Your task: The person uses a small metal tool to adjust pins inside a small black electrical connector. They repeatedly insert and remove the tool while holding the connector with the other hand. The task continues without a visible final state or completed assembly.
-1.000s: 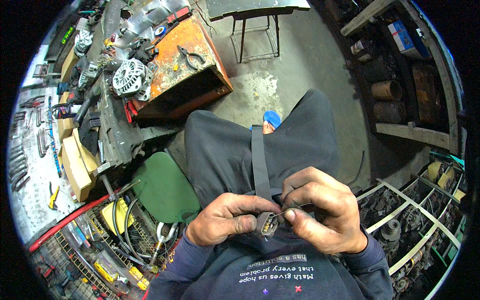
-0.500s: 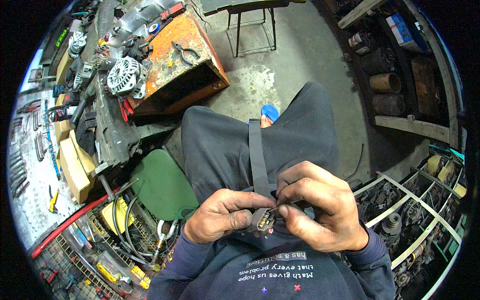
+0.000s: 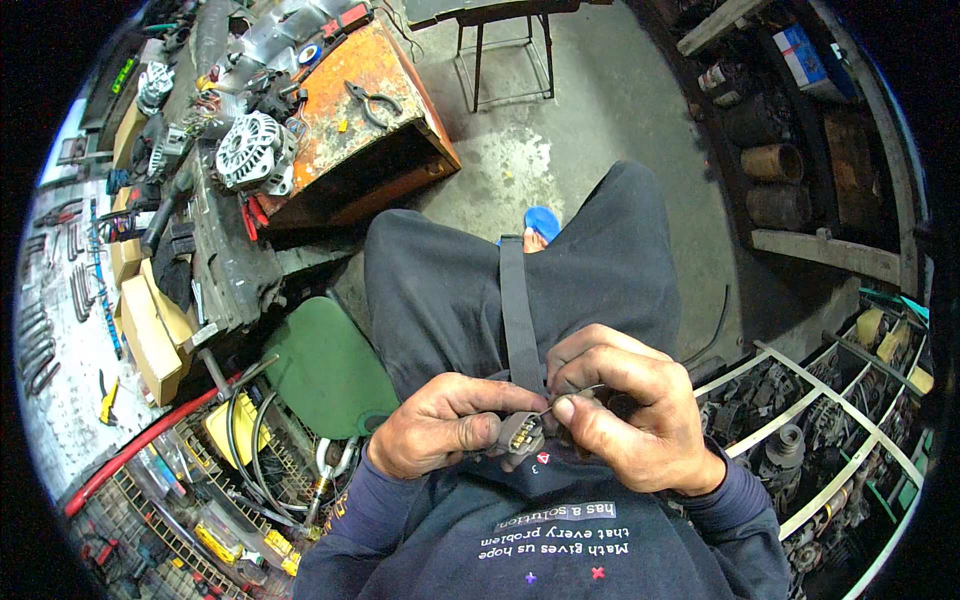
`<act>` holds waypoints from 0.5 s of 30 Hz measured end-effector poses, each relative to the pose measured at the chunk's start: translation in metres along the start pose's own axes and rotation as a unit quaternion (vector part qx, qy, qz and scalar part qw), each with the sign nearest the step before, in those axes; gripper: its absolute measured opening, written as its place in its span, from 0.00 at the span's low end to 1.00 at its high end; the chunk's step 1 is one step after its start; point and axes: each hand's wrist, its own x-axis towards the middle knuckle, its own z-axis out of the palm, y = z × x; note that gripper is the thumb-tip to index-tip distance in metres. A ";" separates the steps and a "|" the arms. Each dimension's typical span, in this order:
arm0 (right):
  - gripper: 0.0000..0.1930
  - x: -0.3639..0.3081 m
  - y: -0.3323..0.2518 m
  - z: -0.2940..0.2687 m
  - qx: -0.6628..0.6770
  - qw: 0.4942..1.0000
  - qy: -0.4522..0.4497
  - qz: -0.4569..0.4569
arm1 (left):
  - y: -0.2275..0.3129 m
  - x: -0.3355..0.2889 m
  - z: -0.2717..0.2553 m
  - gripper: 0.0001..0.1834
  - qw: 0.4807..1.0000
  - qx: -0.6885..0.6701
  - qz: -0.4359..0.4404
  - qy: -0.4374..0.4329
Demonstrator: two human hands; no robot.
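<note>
1. The left hand (image 3: 447, 430) is curled closed around a small grey electrical connector (image 3: 520, 436), held over the lap.
2. The right hand (image 3: 625, 415) pinches a thin wire (image 3: 572, 394) between thumb and forefinger, its end at the connector.

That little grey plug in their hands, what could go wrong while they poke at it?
The thin wire pinched in the right hand might slip out of the grey connector and jab a fingertip of the left hand. The work is done over the lap, so a small piece that drops could roll onto the cluttered floor and be hard to find.
</note>
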 end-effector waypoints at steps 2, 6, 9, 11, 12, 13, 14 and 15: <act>0.05 -0.001 0.002 -0.001 0.005 1.000 -0.004 0.006 | 0.000 0.000 -0.001 0.32 1.000 0.007 0.007 -0.005; 0.05 -0.001 -0.001 0.001 0.020 0.999 -0.003 0.046 | -0.003 0.001 -0.005 0.33 1.000 0.001 0.018 -0.018; 0.05 -0.003 0.000 0.003 0.043 0.997 0.012 0.066 | 0.000 0.003 -0.001 0.34 1.000 0.001 0.015 -0.012; 0.05 -0.004 0.000 0.001 0.014 0.999 0.020 0.046 | 0.001 0.005 0.002 0.34 1.000 0.002 0.016 -0.007; 0.05 -0.005 0.001 0.001 0.002 0.999 0.023 0.037 | 0.001 0.005 0.003 0.34 1.000 0.003 0.017 -0.001; 0.05 -0.004 0.001 0.000 -0.011 0.999 0.022 0.020 | 0.000 0.004 0.002 0.34 1.000 0.002 0.018 -0.007; 0.05 -0.004 0.000 -0.001 -0.025 0.999 0.022 0.003 | -0.001 0.004 -0.001 0.34 1.000 0.001 0.019 -0.013; 0.05 -0.004 -0.002 -0.001 -0.040 0.999 0.023 -0.012 | -0.001 0.005 -0.002 0.34 1.000 -0.001 0.019 -0.022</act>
